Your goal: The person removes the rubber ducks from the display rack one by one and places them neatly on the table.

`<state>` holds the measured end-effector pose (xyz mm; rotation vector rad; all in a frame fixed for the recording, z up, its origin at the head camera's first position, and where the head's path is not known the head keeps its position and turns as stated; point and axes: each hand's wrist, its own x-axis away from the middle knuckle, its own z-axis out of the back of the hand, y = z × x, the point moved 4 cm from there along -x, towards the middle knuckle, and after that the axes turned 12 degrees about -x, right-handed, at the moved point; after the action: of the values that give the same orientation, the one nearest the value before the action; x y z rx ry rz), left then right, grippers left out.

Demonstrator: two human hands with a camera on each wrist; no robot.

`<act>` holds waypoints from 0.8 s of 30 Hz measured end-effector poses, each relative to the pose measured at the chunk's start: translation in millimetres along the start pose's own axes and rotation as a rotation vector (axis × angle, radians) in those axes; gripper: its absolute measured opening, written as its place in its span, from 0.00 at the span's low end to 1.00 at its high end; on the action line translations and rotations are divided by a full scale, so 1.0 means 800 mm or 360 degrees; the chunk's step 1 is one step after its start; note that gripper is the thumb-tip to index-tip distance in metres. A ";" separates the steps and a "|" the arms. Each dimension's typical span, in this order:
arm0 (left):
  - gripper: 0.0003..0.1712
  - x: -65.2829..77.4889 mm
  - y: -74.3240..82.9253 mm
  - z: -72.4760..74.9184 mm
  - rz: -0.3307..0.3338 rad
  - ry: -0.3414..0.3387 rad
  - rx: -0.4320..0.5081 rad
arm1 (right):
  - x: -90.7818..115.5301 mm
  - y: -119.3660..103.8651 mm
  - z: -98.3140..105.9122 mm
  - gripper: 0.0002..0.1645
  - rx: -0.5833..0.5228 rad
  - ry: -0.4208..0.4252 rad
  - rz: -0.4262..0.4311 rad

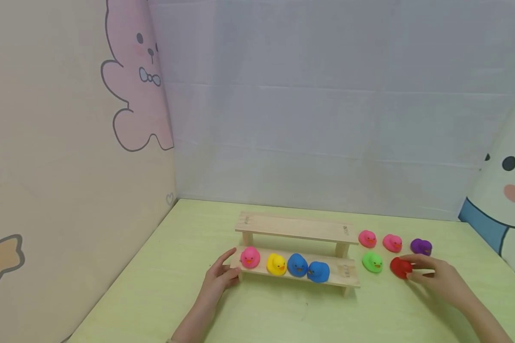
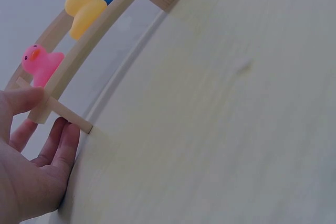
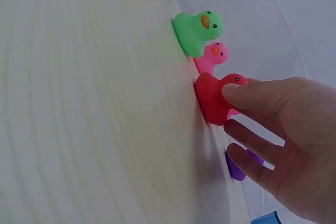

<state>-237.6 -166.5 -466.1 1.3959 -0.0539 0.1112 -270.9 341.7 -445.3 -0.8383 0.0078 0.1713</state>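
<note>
My right hand (image 1: 439, 277) pinches a red rubber duck (image 3: 209, 98) between thumb and fingers, low at the tabletop on the right side. My left hand (image 1: 217, 279) holds the left end of a two-step wooden rack (image 1: 296, 226), thumb at the front edge of the lower step and fingers around its end. Along that lower step sit a pink duck (image 1: 250, 257), a yellow duck (image 1: 276, 265) and two blue ducks, one (image 1: 297, 265) beside the other (image 1: 318, 272). The upper step carries no duck.
Near the red duck stand a green duck (image 1: 372, 262), two pink ducks, one (image 1: 367, 239) left of the other (image 1: 392, 243), and a purple duck (image 1: 421, 247). The pale yellow table (image 1: 283, 314) meets a white sheet (image 1: 326, 119) at the back and printed panels at both sides.
</note>
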 end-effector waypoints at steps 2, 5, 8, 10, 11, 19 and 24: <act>0.33 0.005 0.009 -0.001 -0.0003 -0.0007 -0.0009 | 0.001 0.000 0.000 0.26 -0.0006 -0.0003 -0.0002; 0.33 0.014 0.021 -0.002 -0.0016 -0.0012 -0.0015 | 0.001 0.001 0.000 0.27 -0.0009 -0.0005 -0.0006; 0.33 0.015 0.023 -0.002 -0.0020 -0.0010 -0.0024 | 0.001 0.003 0.000 0.27 -0.0012 -0.0011 -0.0017; 0.33 0.016 0.022 -0.003 -0.0018 -0.0011 -0.0016 | 0.001 0.004 0.000 0.27 -0.0012 -0.0011 -0.0021; 0.33 0.016 0.023 -0.003 -0.0016 -0.0012 -0.0012 | 0.001 0.004 -0.001 0.28 -0.0011 -0.0014 -0.0020; 0.33 0.013 0.020 -0.001 -0.0008 -0.0009 -0.0015 | 0.001 -0.022 0.005 0.36 0.0050 -0.0017 0.0094; 0.34 0.001 0.002 0.000 0.0004 -0.0009 0.0001 | 0.000 -0.054 0.011 0.36 0.0118 0.0083 0.0152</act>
<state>-237.1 -166.6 -464.3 1.3966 -0.0605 0.1094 -265.0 319.7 -407.5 -0.7684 0.1026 0.2376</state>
